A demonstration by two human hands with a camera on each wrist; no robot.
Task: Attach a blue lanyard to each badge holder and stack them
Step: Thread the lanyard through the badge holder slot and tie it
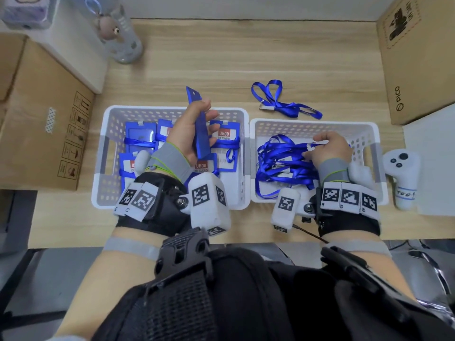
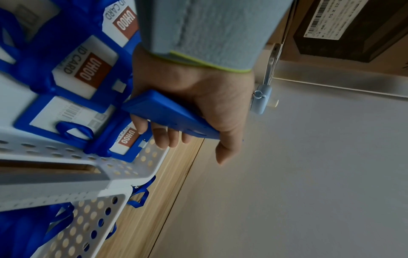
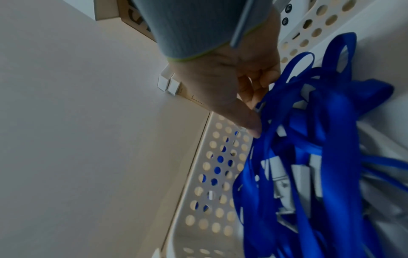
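My left hand (image 1: 189,134) grips a blue badge holder (image 1: 200,124) edge-on above the left white basket (image 1: 108,134); the same holder (image 2: 167,115) shows in the left wrist view, fingers (image 2: 167,136) curled round it. Several badge holders (image 1: 140,136) with lanyards wrapped round them lie in that basket. My right hand (image 1: 325,146) reaches into the right white basket (image 1: 376,143) and pinches a metal clip (image 3: 259,107) of a lanyard from the tangled pile of blue lanyards (image 1: 278,161). One lone blue lanyard (image 1: 280,102) lies on the table behind the baskets.
Cardboard boxes stand at the left (image 1: 37,124) and the back right (image 1: 418,57). A white controller (image 1: 403,178) lies right of the right basket. A clear bottle with a charm (image 1: 123,33) stands at the back left. The wooden table (image 1: 221,57) stretches behind the baskets.
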